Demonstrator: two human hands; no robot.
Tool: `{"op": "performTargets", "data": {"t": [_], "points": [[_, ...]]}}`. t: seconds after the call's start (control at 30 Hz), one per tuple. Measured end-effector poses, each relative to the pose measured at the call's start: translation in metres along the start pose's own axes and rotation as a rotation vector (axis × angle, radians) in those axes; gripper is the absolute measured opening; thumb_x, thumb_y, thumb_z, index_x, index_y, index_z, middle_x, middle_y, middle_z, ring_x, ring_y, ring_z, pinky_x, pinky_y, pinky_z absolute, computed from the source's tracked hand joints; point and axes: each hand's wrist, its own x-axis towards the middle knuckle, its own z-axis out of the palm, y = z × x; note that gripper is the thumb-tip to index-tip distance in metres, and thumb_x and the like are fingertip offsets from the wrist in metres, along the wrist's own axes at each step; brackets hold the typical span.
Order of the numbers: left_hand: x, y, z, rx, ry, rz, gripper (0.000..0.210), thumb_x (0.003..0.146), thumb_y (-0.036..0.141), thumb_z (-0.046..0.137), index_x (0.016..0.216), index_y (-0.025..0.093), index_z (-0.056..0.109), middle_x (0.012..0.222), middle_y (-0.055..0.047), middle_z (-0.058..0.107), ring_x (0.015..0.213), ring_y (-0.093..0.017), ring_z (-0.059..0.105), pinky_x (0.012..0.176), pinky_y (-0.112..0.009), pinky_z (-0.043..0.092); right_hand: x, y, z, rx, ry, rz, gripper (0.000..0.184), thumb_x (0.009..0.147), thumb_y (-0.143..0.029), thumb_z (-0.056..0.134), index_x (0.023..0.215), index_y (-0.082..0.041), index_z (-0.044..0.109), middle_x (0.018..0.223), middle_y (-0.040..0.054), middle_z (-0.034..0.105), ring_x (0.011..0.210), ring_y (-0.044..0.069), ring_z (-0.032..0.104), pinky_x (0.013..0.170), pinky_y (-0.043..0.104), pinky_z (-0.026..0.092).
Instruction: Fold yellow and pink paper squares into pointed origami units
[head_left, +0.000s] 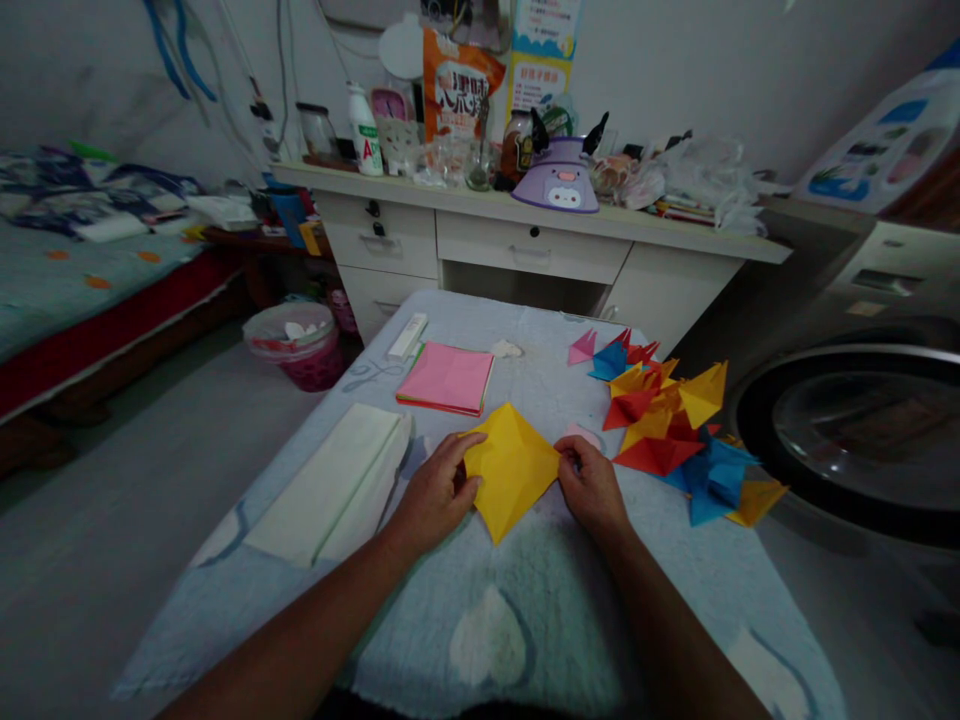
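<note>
A yellow sheet of origami paper [514, 470] is held between both hands over the cloth-covered table, turned so that its corners point up, down and sideways; faint creases show on it. My left hand [442, 485] pinches its left corner, thumb in front. At the right corner, the fingertips of my right hand [589, 485] grip the paper's edge. Beyond the sheet lies a stack of square coloured paper [448, 377], pink on top. To the right sits a heap of folded paper pieces [660, 425] in red, yellow, blue and pink.
A folded pale cloth or paper packet [334, 480] lies on the left of the table [487, 640]. A small white box [407, 337] is behind it. Beyond stand a cluttered white desk [525, 245], a washing machine [847, 380] on the right and a waste bin [300, 350] at left.
</note>
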Motion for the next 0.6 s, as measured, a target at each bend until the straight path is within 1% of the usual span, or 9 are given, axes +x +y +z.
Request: {"op": "performTargets", "data": {"t": [0.23, 0.37, 0.47, 0.6], "points": [[-0.002, -0.002, 0.003, 0.049, -0.01, 0.049, 0.055, 0.079, 0.01, 0.051, 0.132, 0.023, 0.048, 0.13, -0.009, 0.054, 0.115, -0.023, 0.055, 0.097, -0.038, 0.047, 0.0, 0.002, 0.002, 0.012, -0.01, 0.014, 0.021, 0.075, -0.018, 0.046, 0.087, -0.02, 0.063, 0.08, 0.0033, 0.069, 0.074, 0.019, 0.063, 0.068, 0.03, 0.047], [-0.002, 0.004, 0.003, 0.114, -0.053, 0.06, 0.056, 0.08, 0.011, 0.05, 0.135, 0.022, 0.046, 0.133, -0.01, 0.052, 0.12, -0.024, 0.053, 0.1, -0.04, 0.046, 0.0, 0.003, 0.002, 0.003, -0.013, 0.012, 0.021, 0.076, -0.018, 0.045, 0.087, -0.02, 0.063, 0.081, 0.0038, 0.068, 0.074, 0.019, 0.063, 0.069, 0.03, 0.046], [-0.004, 0.008, 0.003, 0.181, -0.093, 0.096, 0.057, 0.081, 0.011, 0.049, 0.137, 0.022, 0.043, 0.136, -0.011, 0.05, 0.123, -0.024, 0.052, 0.103, -0.041, 0.045, 0.0, 0.003, 0.003, -0.004, -0.01, 0.01, 0.021, 0.077, -0.018, 0.044, 0.086, -0.02, 0.063, 0.08, 0.004, 0.068, 0.074, 0.02, 0.063, 0.069, 0.03, 0.046], [-0.009, 0.015, 0.003, 0.303, -0.134, 0.123, 0.061, 0.081, 0.013, 0.052, 0.14, 0.023, 0.039, 0.142, -0.012, 0.047, 0.127, -0.026, 0.049, 0.107, -0.045, 0.043, 0.0, 0.004, 0.004, 0.012, -0.006, 0.017, 0.02, 0.077, -0.018, 0.045, 0.087, -0.02, 0.063, 0.08, 0.0039, 0.068, 0.074, 0.02, 0.063, 0.069, 0.03, 0.047]]}}
